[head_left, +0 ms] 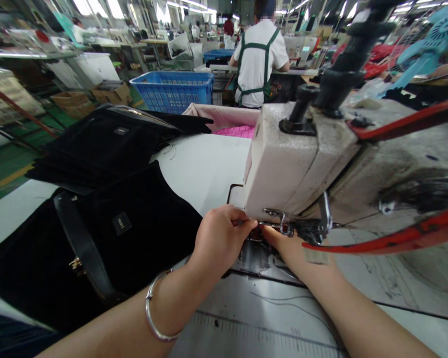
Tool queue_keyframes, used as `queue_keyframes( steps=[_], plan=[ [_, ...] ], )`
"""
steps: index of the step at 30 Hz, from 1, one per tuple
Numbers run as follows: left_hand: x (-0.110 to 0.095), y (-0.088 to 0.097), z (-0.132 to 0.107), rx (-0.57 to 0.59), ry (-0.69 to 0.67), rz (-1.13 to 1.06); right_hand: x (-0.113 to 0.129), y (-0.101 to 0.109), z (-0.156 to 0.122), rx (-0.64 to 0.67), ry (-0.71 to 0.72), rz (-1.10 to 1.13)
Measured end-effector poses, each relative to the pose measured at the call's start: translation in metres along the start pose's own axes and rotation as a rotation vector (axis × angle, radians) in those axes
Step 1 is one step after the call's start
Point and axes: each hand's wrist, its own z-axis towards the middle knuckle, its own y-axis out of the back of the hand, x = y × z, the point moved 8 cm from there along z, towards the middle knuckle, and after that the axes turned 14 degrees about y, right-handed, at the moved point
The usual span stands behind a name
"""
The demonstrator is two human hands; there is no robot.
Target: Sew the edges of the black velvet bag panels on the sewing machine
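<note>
My left hand (221, 234), a silver bangle on its wrist, is at the needle area of a sewing machine (283, 164). Its thumb and forefinger are pinched together; whatever lies between them is too small to make out. From the other side my right hand (283, 243) reaches in under the machine head, its fingertips hidden behind the presser parts and close to the left fingertips. Beneath both hands is the metal needle plate (256, 261). Left of them lies a black fabric piece (149, 248) with a small label and a black leather strap (80, 243) with gold hardware.
More black pieces (108, 144) are stacked at the table's far left. Behind the table stand a pink-lined bin (224, 115) and a blue crate (173, 92). A red curved bar (395, 236) crosses at right. A person in white (259, 59) sits ahead. Loose thread lies in front.
</note>
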Motion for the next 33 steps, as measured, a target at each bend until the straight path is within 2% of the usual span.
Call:
queue_keyframes(
  steps=[9,14,19,24,28,33],
  plan=[
    [0.003,-0.004,0.000,0.047,0.010,-0.016,0.017,0.008,0.008,0.042,0.032,0.001],
    [-0.001,0.000,-0.001,0.019,-0.001,-0.005,0.025,0.013,0.012,0.052,0.035,-0.006],
    [0.000,0.000,-0.001,0.030,-0.012,0.010,0.020,0.011,0.011,0.053,0.014,0.019],
    [-0.002,0.000,-0.001,0.014,-0.043,0.044,0.006,0.011,0.005,-0.002,-0.057,0.005],
    [-0.006,0.001,-0.001,-0.004,-0.074,0.073,0.006,0.008,0.007,0.010,-0.027,0.032],
    [-0.004,0.001,-0.002,-0.020,-0.031,0.069,0.001,0.008,0.011,-0.038,-0.066,0.072]
  ],
)
